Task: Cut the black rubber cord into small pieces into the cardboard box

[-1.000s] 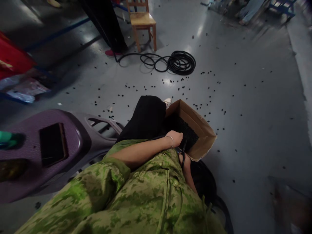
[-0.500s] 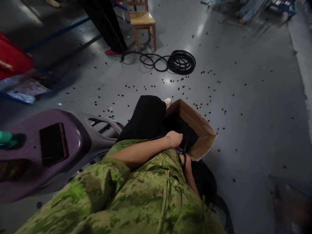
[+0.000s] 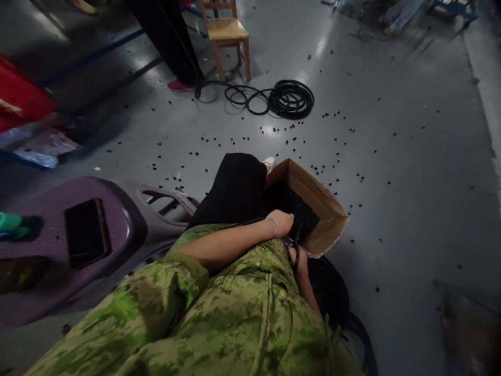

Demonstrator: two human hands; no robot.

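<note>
I sit in a green camouflage shirt and black trousers. A cardboard box (image 3: pixel 326 209) filled with small black pieces (image 3: pixel 297 206) leans against my leg. My left hand (image 3: pixel 281 221), with a thin bracelet on its wrist, rests at the box's near edge with its fingers curled; what they hold is hidden. Just below it, my right hand (image 3: pixel 297 257) is closed around a short black hose (image 3: pixel 296 241) that runs up towards my left hand. The shirt hides most of my right arm.
Small black pieces (image 3: pixel 291 140) lie scattered over the grey floor. A coil of black hose (image 3: pixel 291 99) lies ahead near a wooden chair (image 3: pixel 229 34), where another person's dark-trousered legs (image 3: pixel 172 36) stand. A purple plastic stool (image 3: pixel 58 235) with a phone (image 3: pixel 85 230) on it is at my left.
Both hands stay where they were at the box. Only the view has drifted slightly.
</note>
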